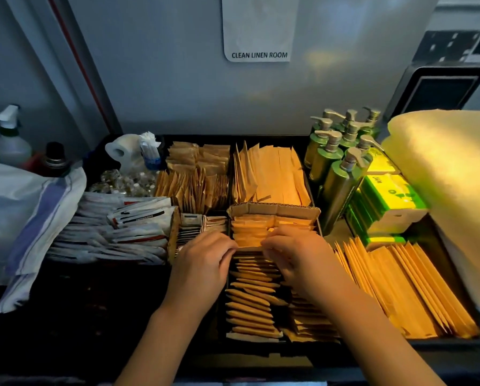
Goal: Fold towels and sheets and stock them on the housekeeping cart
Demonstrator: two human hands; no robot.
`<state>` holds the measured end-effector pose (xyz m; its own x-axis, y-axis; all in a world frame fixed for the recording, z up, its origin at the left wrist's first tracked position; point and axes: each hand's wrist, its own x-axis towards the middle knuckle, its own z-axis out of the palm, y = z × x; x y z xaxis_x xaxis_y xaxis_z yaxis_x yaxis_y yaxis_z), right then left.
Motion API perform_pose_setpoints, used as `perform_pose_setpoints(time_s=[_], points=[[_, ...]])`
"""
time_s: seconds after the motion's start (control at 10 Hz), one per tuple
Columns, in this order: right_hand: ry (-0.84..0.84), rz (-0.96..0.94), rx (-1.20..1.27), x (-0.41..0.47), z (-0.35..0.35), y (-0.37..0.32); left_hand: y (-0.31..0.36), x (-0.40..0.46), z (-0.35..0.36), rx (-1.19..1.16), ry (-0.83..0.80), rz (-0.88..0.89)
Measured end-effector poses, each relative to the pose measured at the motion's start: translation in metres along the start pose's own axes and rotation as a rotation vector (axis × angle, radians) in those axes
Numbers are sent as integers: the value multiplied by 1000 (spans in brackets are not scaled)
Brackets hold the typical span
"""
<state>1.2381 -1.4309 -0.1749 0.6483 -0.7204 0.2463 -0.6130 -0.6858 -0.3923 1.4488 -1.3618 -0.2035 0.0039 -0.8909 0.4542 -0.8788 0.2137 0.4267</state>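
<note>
Towels [453, 174], folded and stacked, sit at the far right edge of the housekeeping cart [99, 307], beside the green boxes [392, 207] and well apart from your hands. Your left hand [202, 263] and right hand [297, 254] meet over the middle compartment, both with fingers curled down onto the row of tan paper packets [250, 299] standing on edge there. Both hands appear to pinch the same packet near the top of the row, just in front of the cardboard divider [272, 211] (the fingertips are tucked among the packets, so exactly how many they hold cannot be told).

Behind that divider, more tan sachets [269, 174] fill two rear compartments. To the right of your right hand, a long bank of larger tan envelopes [408, 285] leans in its own bin. Green pump bottles [341, 151] stand clustered at the back right, touching the green boxes. To the left of your left hand lies a heap of white packets [116, 232] with red and black print, and a striped cloth [35, 213] drapes over the cart's left side. A spray bottle [9, 140] stands at the far left rear. On the wall above hangs a sign [259, 32] reading CLEAN LINEN ROOM.
</note>
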Motion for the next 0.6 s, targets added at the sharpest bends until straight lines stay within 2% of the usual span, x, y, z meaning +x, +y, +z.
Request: perform_pose_setpoints(time_s=[0.2, 0.4, 0.6], points=[[19, 3, -76, 8, 9, 8, -1, 1, 8, 43, 33, -34], [-44, 1, -136, 20, 18, 11, -3, 10, 18, 85, 14, -146], [-34, 29, -121, 14, 15, 14, -7, 4, 16, 51, 65, -109]])
